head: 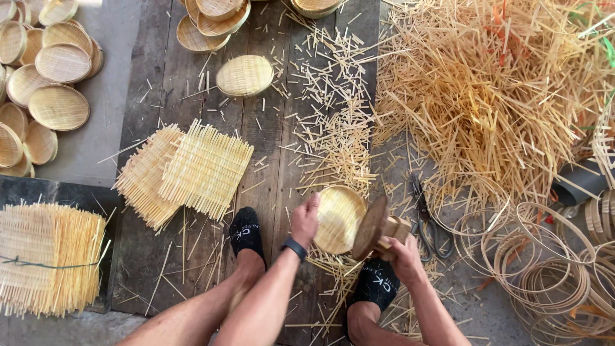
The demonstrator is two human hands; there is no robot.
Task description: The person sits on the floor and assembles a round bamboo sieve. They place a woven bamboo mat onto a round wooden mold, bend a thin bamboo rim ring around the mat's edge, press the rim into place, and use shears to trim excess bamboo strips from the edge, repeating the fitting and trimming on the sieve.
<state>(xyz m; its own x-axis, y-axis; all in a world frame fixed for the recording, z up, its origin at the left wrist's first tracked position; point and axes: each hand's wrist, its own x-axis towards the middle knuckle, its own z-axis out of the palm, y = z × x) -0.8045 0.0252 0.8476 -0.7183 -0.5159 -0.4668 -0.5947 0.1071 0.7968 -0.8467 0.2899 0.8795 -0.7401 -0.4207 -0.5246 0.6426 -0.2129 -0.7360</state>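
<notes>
My left hand grips the left rim of a small round woven bamboo tray, held tilted above the wooden floor. My right hand holds a wooden mallet-like tool whose dark round head rests against the tray's right edge. Both arms reach forward between my feet in black socks. A dark band sits on my left wrist.
Square woven bamboo mats lie to the left, with a tied bundle further left. Finished round trays are stacked top left and one lies alone. A heap of bamboo offcuts, bamboo hoops and shears are at the right.
</notes>
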